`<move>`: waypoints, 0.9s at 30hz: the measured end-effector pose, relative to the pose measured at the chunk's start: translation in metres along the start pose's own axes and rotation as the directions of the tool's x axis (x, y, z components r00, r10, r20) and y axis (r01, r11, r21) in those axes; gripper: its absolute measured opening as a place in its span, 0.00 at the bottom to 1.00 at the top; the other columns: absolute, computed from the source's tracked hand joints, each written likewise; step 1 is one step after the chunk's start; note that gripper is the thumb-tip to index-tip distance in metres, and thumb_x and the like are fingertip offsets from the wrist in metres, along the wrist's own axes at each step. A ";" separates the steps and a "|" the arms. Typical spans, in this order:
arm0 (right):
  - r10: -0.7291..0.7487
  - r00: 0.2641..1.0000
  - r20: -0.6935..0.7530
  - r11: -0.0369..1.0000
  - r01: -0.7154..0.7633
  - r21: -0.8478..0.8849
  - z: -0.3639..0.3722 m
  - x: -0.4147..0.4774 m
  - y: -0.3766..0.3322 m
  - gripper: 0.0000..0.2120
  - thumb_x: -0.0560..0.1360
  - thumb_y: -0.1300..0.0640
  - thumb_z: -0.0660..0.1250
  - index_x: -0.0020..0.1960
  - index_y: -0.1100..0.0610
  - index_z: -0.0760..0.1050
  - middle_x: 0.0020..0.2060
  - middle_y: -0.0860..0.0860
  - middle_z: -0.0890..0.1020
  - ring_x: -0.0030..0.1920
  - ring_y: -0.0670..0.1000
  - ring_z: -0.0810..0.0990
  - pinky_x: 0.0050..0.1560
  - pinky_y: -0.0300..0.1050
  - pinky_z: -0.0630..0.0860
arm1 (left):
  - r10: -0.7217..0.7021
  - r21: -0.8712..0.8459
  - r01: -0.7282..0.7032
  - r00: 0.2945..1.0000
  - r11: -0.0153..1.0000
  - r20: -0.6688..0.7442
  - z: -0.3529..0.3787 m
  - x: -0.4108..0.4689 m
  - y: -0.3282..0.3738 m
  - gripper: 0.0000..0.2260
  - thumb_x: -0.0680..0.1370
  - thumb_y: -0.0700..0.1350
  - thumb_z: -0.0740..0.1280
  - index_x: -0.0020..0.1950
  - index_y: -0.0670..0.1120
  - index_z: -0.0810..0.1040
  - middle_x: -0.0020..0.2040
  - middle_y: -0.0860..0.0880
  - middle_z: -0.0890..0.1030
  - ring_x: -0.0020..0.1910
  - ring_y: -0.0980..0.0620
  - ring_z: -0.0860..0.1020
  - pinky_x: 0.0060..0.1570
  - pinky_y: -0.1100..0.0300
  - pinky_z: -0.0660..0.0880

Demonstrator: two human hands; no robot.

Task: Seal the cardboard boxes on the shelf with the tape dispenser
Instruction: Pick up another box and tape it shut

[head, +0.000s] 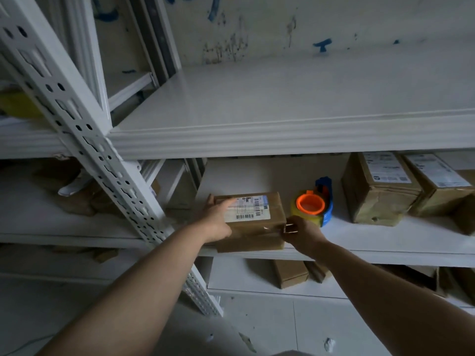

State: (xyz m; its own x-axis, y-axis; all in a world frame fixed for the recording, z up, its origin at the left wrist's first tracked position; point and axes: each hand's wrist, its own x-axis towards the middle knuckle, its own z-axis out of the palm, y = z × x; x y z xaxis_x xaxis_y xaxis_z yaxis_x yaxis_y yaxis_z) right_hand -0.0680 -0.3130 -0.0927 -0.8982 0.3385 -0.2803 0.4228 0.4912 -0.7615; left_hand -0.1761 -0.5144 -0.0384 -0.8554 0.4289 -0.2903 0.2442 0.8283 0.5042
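I see one box (253,222) on the middle shelf (385,237), close to the front edge. Its long side runs left to right, with the right end turned a little toward the back. A white label (248,208) lies flat on its top.

My left hand (218,219) rests on the left part of the box top. The fingers are straight and reach over the label, so this hand is not gripping.

My right hand (302,233) is at the right front corner of the box. Its fingers are curled there and touch a bit of shiny tape (276,228). I cannot tell if they pinch the tape or only press it down.

The dispenser (314,204) sits on the same shelf, just beside the right end of the box and just behind my right hand. No hand holds it. Its long side runs front to back. The yellow roll with the orange ring is at the near end, and the ring faces up at me. The blue end points to the back wall.

Two big boxes (380,188) stand farther right, touching each other.
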 end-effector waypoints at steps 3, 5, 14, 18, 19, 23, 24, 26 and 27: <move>-0.034 0.997 -0.063 0.995 0.040 0.097 -0.007 -0.005 -0.007 0.14 0.77 0.64 0.65 0.62 0.56 0.76 0.51 0.51 0.80 0.51 0.50 0.78 0.47 0.36 0.73 | 0.022 -0.131 -0.028 0.999 0.991 -0.046 0.002 0.003 -0.009 0.39 0.66 0.30 0.70 0.70 0.61 0.66 0.71 0.45 0.59 0.67 0.44 0.68 0.61 0.54 0.75; -0.020 0.996 -0.092 0.907 0.057 0.417 -0.019 -0.014 -0.014 0.13 0.77 0.66 0.64 0.59 0.58 0.78 0.49 0.52 0.81 0.49 0.48 0.78 0.44 0.34 0.71 | 0.062 -0.214 -0.077 0.995 0.974 -0.076 0.005 0.003 -0.016 0.38 0.66 0.31 0.71 0.67 0.62 0.65 0.67 0.47 0.64 0.63 0.46 0.70 0.56 0.53 0.77; 0.206 0.978 -0.006 0.686 -0.140 0.714 -0.046 -0.021 -0.022 0.45 0.62 0.50 0.77 0.73 0.49 0.58 0.64 0.56 0.69 0.59 0.58 0.74 0.61 0.59 0.71 | 0.292 -0.192 -0.303 0.953 0.934 -0.082 0.034 -0.001 -0.010 0.39 0.73 0.37 0.72 0.75 0.62 0.56 0.74 0.56 0.52 0.74 0.48 0.56 0.71 0.49 0.63; 0.303 0.931 0.203 0.680 -0.360 0.638 -0.047 -0.027 -0.025 0.40 0.64 0.39 0.74 0.68 0.54 0.61 0.61 0.56 0.72 0.64 0.62 0.71 0.65 0.64 0.68 | 0.260 -0.250 -0.263 0.965 0.932 -0.043 0.033 -0.001 -0.008 0.40 0.74 0.38 0.71 0.75 0.64 0.53 0.73 0.53 0.55 0.73 0.47 0.57 0.69 0.45 0.66; 0.285 0.933 0.222 0.643 -0.357 0.677 -0.045 -0.029 -0.025 0.36 0.66 0.41 0.73 0.65 0.55 0.63 0.58 0.55 0.74 0.61 0.60 0.73 0.63 0.61 0.71 | 0.242 -0.259 -0.244 0.969 0.934 -0.041 0.033 -0.001 -0.008 0.40 0.74 0.38 0.71 0.75 0.64 0.52 0.73 0.52 0.55 0.73 0.46 0.58 0.69 0.44 0.67; 0.254 0.964 0.074 0.557 -0.208 0.804 -0.042 -0.026 -0.023 0.18 0.78 0.48 0.64 0.66 0.52 0.70 0.62 0.56 0.74 0.60 0.56 0.75 0.59 0.54 0.74 | 0.097 -0.249 -0.113 0.992 0.962 -0.077 0.027 0.002 -0.019 0.39 0.73 0.45 0.73 0.75 0.61 0.53 0.73 0.48 0.61 0.72 0.44 0.61 0.69 0.44 0.65; 0.229 0.973 0.040 0.563 -0.166 0.809 -0.043 -0.026 -0.026 0.16 0.79 0.49 0.63 0.65 0.50 0.71 0.62 0.55 0.74 0.60 0.56 0.75 0.59 0.54 0.73 | 0.100 -0.213 -0.113 0.992 0.971 -0.072 0.025 0.002 -0.022 0.39 0.72 0.47 0.74 0.75 0.61 0.55 0.72 0.48 0.62 0.72 0.44 0.61 0.69 0.44 0.65; 0.169 0.985 0.014 0.634 -0.120 0.764 -0.045 -0.024 -0.033 0.17 0.77 0.49 0.66 0.65 0.46 0.72 0.62 0.54 0.73 0.59 0.54 0.75 0.57 0.52 0.74 | 0.138 -0.165 -0.142 0.990 0.976 -0.037 0.025 0.000 -0.025 0.40 0.70 0.50 0.75 0.75 0.61 0.55 0.73 0.51 0.63 0.72 0.46 0.62 0.69 0.44 0.65; 0.139 0.990 0.009 0.676 -0.101 0.730 -0.045 -0.025 -0.039 0.21 0.75 0.49 0.69 0.67 0.44 0.70 0.62 0.53 0.72 0.58 0.54 0.74 0.52 0.50 0.75 | 0.159 -0.174 -0.158 0.987 0.972 -0.009 0.026 -0.001 -0.023 0.41 0.70 0.50 0.75 0.76 0.61 0.54 0.72 0.53 0.64 0.71 0.48 0.64 0.68 0.46 0.67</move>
State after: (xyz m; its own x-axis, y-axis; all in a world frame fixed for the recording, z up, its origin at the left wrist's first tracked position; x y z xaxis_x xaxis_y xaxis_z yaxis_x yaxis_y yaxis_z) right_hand -0.0570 -0.3042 -0.0297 -0.8316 0.3966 -0.3888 0.2892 -0.2884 -0.9128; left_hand -0.1685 -0.5250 -0.0712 -0.8101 0.5515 -0.1988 0.2930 0.6745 0.6776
